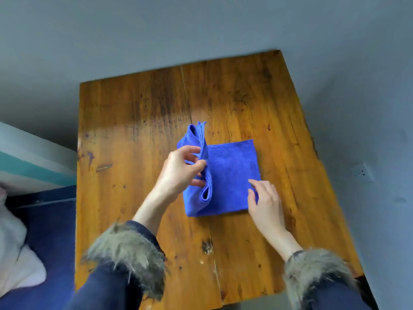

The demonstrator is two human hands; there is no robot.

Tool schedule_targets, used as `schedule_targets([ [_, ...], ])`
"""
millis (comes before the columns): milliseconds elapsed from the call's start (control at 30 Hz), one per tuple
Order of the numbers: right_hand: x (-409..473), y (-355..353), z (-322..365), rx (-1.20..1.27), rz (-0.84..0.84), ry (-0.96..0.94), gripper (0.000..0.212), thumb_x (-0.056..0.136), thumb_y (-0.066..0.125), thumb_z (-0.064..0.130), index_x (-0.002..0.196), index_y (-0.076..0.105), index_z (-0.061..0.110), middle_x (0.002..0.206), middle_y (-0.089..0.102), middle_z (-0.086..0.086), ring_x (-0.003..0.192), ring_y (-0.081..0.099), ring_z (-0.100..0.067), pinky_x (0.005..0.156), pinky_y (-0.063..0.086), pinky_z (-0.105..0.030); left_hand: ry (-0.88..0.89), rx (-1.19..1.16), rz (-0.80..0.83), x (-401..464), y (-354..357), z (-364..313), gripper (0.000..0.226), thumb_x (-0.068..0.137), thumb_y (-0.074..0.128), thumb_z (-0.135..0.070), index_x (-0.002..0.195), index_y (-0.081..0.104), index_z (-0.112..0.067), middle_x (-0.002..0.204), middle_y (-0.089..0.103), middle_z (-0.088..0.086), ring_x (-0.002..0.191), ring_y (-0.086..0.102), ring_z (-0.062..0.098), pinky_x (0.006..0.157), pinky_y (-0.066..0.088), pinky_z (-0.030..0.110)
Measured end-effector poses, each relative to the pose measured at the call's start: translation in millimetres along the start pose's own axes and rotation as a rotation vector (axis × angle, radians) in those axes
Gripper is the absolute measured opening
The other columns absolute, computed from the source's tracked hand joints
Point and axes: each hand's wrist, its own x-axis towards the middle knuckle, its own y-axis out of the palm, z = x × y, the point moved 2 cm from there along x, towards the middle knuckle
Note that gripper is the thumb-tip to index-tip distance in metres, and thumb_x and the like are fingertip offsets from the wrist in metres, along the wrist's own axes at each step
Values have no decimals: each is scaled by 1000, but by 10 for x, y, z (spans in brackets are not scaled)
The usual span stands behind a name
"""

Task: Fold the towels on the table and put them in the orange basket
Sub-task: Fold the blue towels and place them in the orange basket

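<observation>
Blue towel [232, 175] lies mid-table [134, 108]. Left hand [178, 173] pinches towel's raised left edge; right hand [263, 202], fingers relaxed, pins near-right corner. Advice: carry fold rightward, align edges, then flatten.

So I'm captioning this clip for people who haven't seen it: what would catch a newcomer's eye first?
The bright blue towel in the middle of the worn wooden table stands out most. The left hand pinches its raised, folded left edge, while the right hand rests on its near right corner. The furry cuffs at the bottom also draw the eye.
</observation>
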Motion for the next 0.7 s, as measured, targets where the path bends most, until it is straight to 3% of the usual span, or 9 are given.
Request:
schedule_targets([
  [100, 52, -109, -242, 263, 48, 200, 21, 90, 52, 3, 105, 66, 7, 92, 64, -4, 80, 61, -19, 74, 42, -18, -7, 92, 19, 89, 502, -18, 28, 85, 57, -5, 113, 57, -11, 85, 54, 1, 50, 59, 9, 55, 58, 28],
  [233, 116, -92, -418, 452, 141, 408, 21, 94, 48, 10, 107, 64, 13, 98, 68, -3, 89, 65, -17, 84, 52, -33, -24, 171, -2, 167, 996, 84, 30, 86, 54, -6, 116, 55, -12, 88, 53, 2, 74, 65, 24, 46, 52, 16],
  [433, 150, -125, -505, 448, 194, 421, 25, 95, 44, 15, 104, 68, 14, 105, 68, 1, 97, 63, -14, 83, 46, -23, 1, 213, -37, 253, 1328, 273, 32, 87, 58, -12, 119, 54, -11, 79, 51, -5, 75, 64, 25, 67, 58, 38],
  [533, 235, -128, -487, 448, 204, 435, 24, 95, 46, 16, 103, 68, 13, 104, 67, -2, 95, 61, -15, 81, 41, -20, 164, 221, -45, 213, 1332, 303, 27, 89, 57, -14, 116, 57, -13, 85, 58, -5, 74, 62, 19, 74, 55, 37],
  [633, 319, -137, -420, 427, 225, 422, 21, 93, 52, 22, 101, 69, 12, 95, 60, -2, 84, 54, -13, 73, 34, -15, 435, 323, -214, 142, 1088, 391, 24, 90, 47, -9, 109, 61, -11, 99, 61, 5, 88, 57, 19, 79, 47, 29],
  [700, 395, -138, -373, 397, 202, 407, 20, 92, 55, 26, 97, 69, 12, 90, 54, 1, 83, 53, -13, 75, 34, -17, 513, 507, -337, 138, 838, 545, 32, 88, 40, -13, 113, 60, -9, 107, 59, 8, 101, 50, 22, 89, 40, 31],
])
